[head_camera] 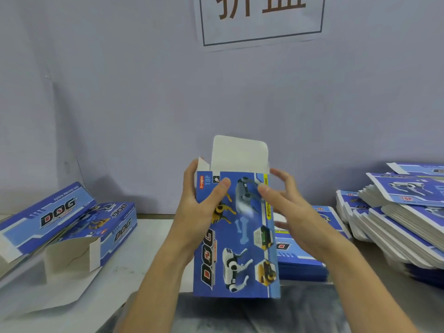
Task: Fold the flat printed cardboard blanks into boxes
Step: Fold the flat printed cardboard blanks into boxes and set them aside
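A blue printed box [242, 255] with robot dog pictures stands upright in front of me, its white top flap [240, 152] sticking up and open. My left hand [199, 207] grips the box's upper left edge, thumb across the front face and fingers behind. My right hand [286, 200] is at the upper right edge, thumb touching the front face, fingers spread and blurred. Two folded boxes [72, 224] lie at the left. Flat blanks [302, 253] are stacked just right of the held box, and taller piles of blanks [403, 217] sit at the far right.
A grey-white table [125, 272] carries everything, with a dark cloth [264, 313] at its near edge. A plain wall [144, 104] rises behind, bearing a paper sign [262, 18] at the top.
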`<state>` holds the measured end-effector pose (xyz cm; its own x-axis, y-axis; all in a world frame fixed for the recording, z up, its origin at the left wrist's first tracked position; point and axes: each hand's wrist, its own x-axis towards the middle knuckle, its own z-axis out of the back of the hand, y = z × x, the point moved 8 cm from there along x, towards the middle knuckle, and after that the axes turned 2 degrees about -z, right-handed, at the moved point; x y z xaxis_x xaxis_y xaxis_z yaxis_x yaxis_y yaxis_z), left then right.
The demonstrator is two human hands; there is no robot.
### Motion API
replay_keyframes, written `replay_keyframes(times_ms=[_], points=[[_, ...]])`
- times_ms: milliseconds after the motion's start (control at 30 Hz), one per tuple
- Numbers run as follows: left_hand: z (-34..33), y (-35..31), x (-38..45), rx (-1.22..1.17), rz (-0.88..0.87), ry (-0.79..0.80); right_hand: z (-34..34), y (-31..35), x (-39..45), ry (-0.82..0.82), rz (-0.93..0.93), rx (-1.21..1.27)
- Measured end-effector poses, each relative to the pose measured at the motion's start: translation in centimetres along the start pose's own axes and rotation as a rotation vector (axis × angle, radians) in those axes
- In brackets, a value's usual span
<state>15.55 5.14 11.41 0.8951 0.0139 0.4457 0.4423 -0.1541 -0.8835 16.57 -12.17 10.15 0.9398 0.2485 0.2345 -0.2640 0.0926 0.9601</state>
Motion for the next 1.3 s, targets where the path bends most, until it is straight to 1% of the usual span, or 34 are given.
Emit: replay_keyframes(times_ms=[67,133,200,300,367,433,500,567,633,733,833,900,1000,1100,1133,1200,1300], points=[[-1.0,-0.1,-0.2,-0.009,-0.025,0.060,-0.3,1.1,0.1,-0.166,0.114,-0.020],[-1.4,-0.2,-0.1,-0.038,-0.041,0.070,-0.5,1.6,0.0,-0.266,0.199,-0.021],[-1.1,-0.5,0.0,-0.045,-0.049,0.015,-0.8,1.8,-0.2,-0.263,0.237,0.035],[-0.3,-0.4,0.1,0.016,-0.035,-0.108,-0.9,1.8,-0.2,-0.219,0.261,0.143],[0.0,-0.4,0.0,0.065,-0.027,-0.144,-1.1,1.9,-0.2,-0.191,0.264,0.180],[0.3,-0.6,0.0,0.133,-0.058,-0.164,-1.0,1.7,0.0,-0.197,0.241,0.189],[0.3,-0.8,0.0,0.124,-0.065,-0.156,-1.0,1.6,-0.1,-0.200,0.220,0.173],[-0.1,-0.6,-0.1,0.032,-0.012,-0.101,-1.3,1.3,0.0,-0.172,0.189,0.163],[0.0,-0.8,-0.2,-0.003,0.026,-0.102,-1.6,1.1,0.1,-0.185,0.144,0.213],[0.8,-0.9,-0.1,0.070,0.026,-0.160,-1.5,1.0,0.3,-0.283,0.089,0.231],[0.9,-1.4,0.2,0.181,-0.016,-0.171,-1.2,1.1,0.2,-0.353,0.090,0.209],[0.9,-1.3,0.3,0.147,-0.024,-0.171,-0.8,1.0,0.3,-0.370,0.090,0.196],[0.5,-0.7,0.1,-0.004,0.029,-0.129,-0.6,0.6,0.1,-0.341,0.064,0.258],[0.0,-1.2,0.1,-0.006,0.000,-0.082,-1.5,1.5,0.4,-0.230,0.124,0.263],[0.1,-1.4,0.1,-0.004,-0.020,-0.098,-1.7,1.8,0.3,-0.228,0.133,0.277],[0.4,-1.7,0.0,-0.006,-0.056,-0.150,-1.2,1.8,0.1,-0.306,0.147,0.291],[1.1,-1.7,-0.3,-0.009,-0.099,-0.242,-0.7,2.0,-0.5,-0.385,0.208,0.240]])
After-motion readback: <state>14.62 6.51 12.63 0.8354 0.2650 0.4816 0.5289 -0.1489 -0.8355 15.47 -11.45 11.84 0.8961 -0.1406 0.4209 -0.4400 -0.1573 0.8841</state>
